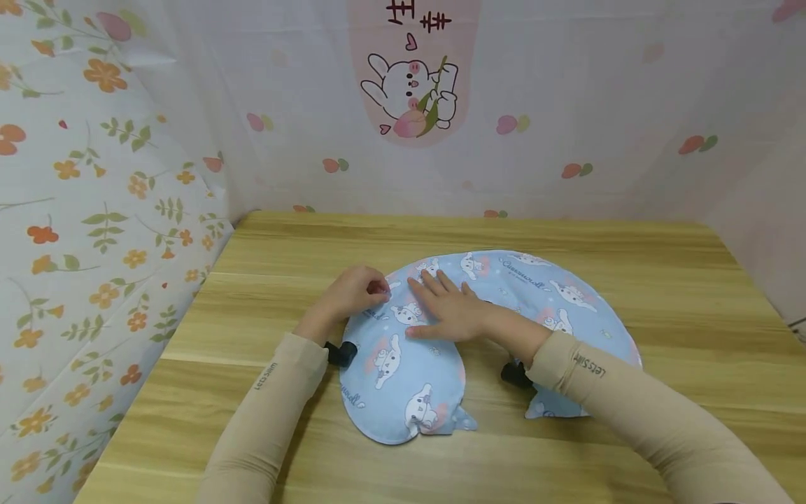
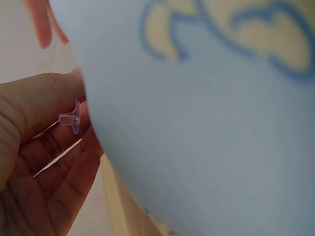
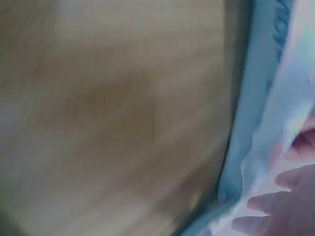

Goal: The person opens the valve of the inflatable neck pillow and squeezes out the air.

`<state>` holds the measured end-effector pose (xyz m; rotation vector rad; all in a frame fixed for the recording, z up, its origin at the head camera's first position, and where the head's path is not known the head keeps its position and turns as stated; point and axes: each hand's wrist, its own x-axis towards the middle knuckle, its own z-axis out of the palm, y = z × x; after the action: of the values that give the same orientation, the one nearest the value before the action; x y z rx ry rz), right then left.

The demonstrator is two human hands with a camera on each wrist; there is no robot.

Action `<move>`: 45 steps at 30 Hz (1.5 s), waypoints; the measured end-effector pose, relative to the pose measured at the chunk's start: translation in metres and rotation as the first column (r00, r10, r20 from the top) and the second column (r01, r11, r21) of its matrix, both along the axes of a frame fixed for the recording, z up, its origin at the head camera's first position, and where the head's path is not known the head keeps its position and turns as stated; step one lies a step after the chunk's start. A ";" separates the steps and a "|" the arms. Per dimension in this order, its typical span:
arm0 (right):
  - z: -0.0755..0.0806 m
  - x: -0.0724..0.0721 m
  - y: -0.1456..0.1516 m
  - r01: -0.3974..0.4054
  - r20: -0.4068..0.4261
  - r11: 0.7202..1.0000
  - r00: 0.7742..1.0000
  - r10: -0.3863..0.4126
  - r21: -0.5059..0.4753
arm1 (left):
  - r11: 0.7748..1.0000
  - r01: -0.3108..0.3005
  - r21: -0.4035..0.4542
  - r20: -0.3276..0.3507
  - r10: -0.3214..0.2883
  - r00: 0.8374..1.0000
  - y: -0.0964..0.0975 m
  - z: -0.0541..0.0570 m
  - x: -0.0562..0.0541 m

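Note:
A U-shaped neck pillow [image 1: 393,378] in light blue cloth with white cartoon puppies lies curved across the table. At its upper left edge my left hand [image 1: 352,294] pinches with curled fingers. The left wrist view shows a small clear plastic valve plug [image 2: 71,118] between the thumb and fingers, beside the pillow's blue edge. Flat on the left arm of the pillow, with fingers spread, rests my right hand [image 1: 450,311]. In the right wrist view its fingers [image 3: 268,204] appear at the lower right, past the pillow's edge. My right forearm hides part of the pillow's right arm.
The pillow lies on a wood-grain table [image 1: 283,245]. Behind it hangs a white curtain [image 1: 283,84] with a rabbit print, and a flowered cloth [image 1: 107,231] covers the left side. Black wrist camera mounts [image 1: 343,353] sit close to the pillow.

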<state>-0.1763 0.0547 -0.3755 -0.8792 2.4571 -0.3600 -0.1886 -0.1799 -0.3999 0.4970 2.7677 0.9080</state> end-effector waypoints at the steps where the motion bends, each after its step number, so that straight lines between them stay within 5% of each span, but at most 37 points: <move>1: -0.001 0.002 -0.003 -0.013 0.003 1.000 1.000 0.013 0.003 | 1.000 0.004 0.004 0.001 -0.004 1.000 0.000 0.000 0.000; 9: -0.009 0.011 -0.017 -0.047 -0.008 0.995 0.999 0.048 0.092 | 1.000 -0.016 0.017 0.021 0.015 1.000 0.001 0.006 -0.001; 27: -0.018 -0.005 -0.018 -0.022 -0.007 0.963 1.000 0.025 0.270 | 0.999 0.032 -0.030 -0.007 -0.033 0.999 0.007 0.014 -0.005; 45: -0.025 -0.003 -0.028 -0.028 0.001 0.953 1.000 0.029 0.303 | 1.000 -0.011 -0.011 0.046 0.012 0.999 0.003 0.004 0.002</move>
<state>-0.1789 0.0267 -0.4005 -0.7819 2.4136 0.0315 -0.1869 -0.1771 -0.3959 0.4528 2.7349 0.8957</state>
